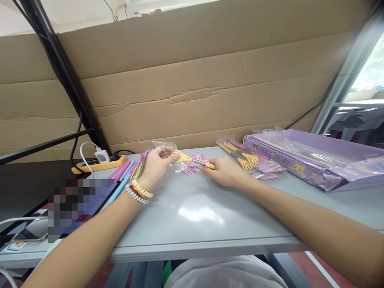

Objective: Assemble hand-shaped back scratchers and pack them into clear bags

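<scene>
Forearms (90, 234) foremost; left hand (157, 163) pinches yellow claw (182, 157); right hand (225, 171) grips handle (209, 165).

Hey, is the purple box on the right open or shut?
Open: no lid covers the purple box, and clear plastic shows inside it.

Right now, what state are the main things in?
Yellow stick: held by its handle.
Right hand: closed on that handle.
Left hand: pinching clear wrapper at the stick's other end.
Purple box: open-topped, clear bags inside.
Charger: plugged into the power strip.
Bagged sticks: lying beside the box.
Sticks at left: lying together.
Screen: lit.
</scene>
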Demonstrator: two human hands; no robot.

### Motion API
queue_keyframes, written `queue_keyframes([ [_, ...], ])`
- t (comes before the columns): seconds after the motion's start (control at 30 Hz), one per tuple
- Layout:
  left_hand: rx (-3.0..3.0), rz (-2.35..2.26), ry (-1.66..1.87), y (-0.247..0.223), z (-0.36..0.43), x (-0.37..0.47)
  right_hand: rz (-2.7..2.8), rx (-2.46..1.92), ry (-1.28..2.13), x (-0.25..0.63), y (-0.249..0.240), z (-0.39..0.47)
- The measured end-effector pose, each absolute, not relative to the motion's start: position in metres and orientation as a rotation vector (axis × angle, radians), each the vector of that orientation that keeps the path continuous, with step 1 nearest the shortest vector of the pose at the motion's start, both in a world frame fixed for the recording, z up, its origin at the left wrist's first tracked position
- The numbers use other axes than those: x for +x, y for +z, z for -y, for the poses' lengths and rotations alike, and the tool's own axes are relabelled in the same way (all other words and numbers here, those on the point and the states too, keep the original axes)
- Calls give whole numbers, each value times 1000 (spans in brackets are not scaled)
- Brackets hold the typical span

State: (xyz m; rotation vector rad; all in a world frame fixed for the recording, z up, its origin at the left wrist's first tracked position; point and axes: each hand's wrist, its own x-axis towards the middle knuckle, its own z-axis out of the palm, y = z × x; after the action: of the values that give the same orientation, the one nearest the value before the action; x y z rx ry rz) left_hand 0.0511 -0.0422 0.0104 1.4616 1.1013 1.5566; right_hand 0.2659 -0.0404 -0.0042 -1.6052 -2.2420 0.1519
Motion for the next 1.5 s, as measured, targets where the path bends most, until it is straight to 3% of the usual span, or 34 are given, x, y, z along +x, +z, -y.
queue_keyframes([
  [1.13, 1667, -970, 1292, 12, 51, 56, 2238, -1606, 134, 266, -5, 40],
  [1.5, 1513, -931, 1466, 9, 46, 58, 2194, -1568, 148, 266, -5, 39],
])
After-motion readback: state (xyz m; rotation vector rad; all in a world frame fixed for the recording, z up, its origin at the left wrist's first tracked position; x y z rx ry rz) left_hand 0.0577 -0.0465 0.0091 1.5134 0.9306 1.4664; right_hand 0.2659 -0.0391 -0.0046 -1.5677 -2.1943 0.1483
